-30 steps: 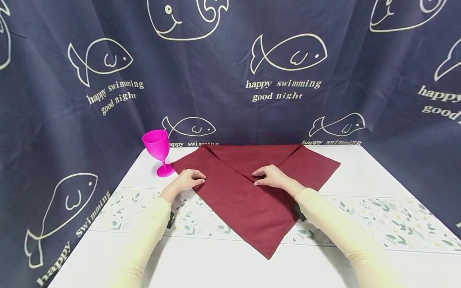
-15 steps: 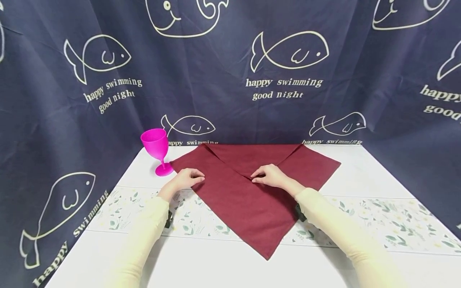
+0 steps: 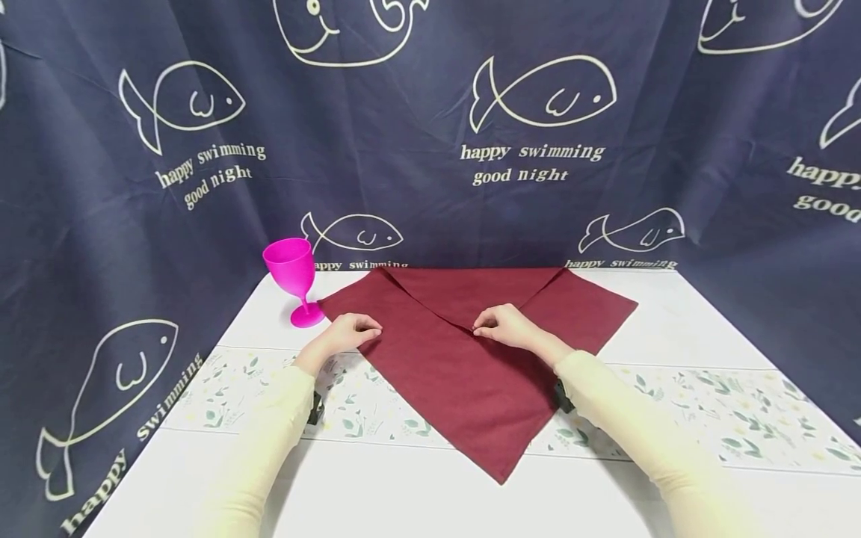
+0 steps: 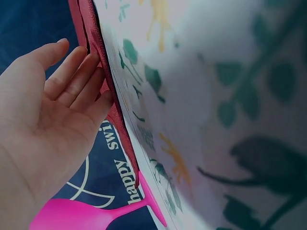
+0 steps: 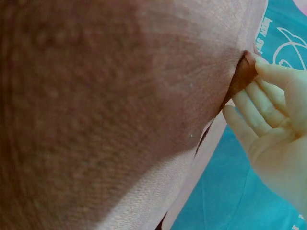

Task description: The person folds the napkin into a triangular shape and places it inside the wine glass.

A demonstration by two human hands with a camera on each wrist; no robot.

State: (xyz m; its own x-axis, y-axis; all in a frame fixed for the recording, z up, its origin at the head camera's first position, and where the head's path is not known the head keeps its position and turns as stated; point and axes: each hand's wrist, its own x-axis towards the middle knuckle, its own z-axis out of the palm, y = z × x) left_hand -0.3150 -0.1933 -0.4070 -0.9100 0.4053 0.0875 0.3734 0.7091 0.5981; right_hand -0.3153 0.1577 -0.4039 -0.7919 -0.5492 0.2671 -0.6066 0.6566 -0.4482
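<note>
Behind the work hangs a dark blue curtain (image 3: 430, 134) printed with white fish and lettering; it closes off the far edge and both sides of the table.

The white table (image 3: 403, 493) carries a band of leaf pattern across its middle, from the left edge to the right edge.

A dark red cloth napkin (image 3: 464, 373) lies flat at the centre of the table. Its far edge sits against the far edge of the surface, and its near corner points at you, past the patterned band. The top corner is folded down over the middle, so two layers show there.

A pink plastic goblet (image 3: 294, 276) stands upright near the far left corner of the table, just beside the napkin's left corner.

Your left hand (image 3: 344, 334) rests on the napkin's left edge; the wrist view shows its fingers (image 4: 72, 76) relaxed, their tips touching the hem, nothing clasped.

Your right hand (image 3: 506, 329) sits at the napkin's centre, its fingers (image 5: 268, 72) pinching the tip of the folded-down flap.
</note>
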